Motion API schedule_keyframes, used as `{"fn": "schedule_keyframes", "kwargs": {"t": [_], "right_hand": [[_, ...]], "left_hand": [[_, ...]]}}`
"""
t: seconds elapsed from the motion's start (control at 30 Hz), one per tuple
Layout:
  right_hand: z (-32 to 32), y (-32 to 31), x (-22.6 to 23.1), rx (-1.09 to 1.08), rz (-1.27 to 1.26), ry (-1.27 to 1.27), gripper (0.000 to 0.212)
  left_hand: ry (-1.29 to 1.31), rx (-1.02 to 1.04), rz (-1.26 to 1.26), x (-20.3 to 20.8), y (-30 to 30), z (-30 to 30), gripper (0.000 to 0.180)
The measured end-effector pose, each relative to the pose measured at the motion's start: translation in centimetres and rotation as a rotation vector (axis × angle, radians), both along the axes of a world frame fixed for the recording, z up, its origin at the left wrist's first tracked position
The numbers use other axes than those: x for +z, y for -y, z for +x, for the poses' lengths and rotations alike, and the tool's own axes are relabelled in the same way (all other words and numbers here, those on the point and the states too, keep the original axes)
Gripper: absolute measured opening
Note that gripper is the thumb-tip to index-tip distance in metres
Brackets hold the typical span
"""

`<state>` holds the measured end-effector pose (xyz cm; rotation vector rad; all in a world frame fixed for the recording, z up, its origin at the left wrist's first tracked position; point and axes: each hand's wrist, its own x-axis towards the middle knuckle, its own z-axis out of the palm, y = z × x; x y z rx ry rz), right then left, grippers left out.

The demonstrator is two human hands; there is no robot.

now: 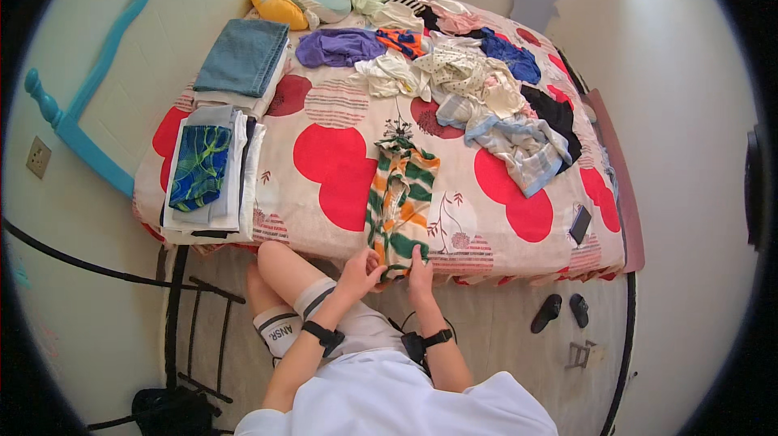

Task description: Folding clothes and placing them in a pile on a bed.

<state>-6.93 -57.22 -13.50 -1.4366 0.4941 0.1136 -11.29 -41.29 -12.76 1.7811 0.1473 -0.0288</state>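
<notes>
We are gripping the garment point(403, 205) by its near end at the bed's point(462, 229) edge, left hand point(361, 275) pinching its left side, right hand point(420, 277) its right; its long axis is running away from us.

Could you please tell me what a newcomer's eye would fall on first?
Probably the bedspread with big red circles, mid-view. Then the green, orange and white garment at its near edge, with the left hand and right hand on it; beyond, toward the right, the heap of loose clothes.
</notes>
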Motion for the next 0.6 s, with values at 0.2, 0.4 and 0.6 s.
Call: {"fn": "schedule_keyframes", "kwargs": {"t": [0.2, 0.4, 0.6], "right_hand": [[-1.6, 1.9, 0.7, 0.025, 0.289, -0.057, 0.046], [-3.8, 3.5, -1.4, 0.279, 0.178, -0.135, 0.039], [-6.1, 3.3, -1.3, 0.546, 0.024, -0.036, 0.043]], "left_hand": [[0.222, 0.362, 0.395, -4.4, 0.1, 0.7, 0.052], [0.178, 0.279, 0.319, -3.2, 0.8, 3.5, 0.055], [0.028, 0.165, 0.284, -1.6, -1.1, 3.8, 0.039]]}}
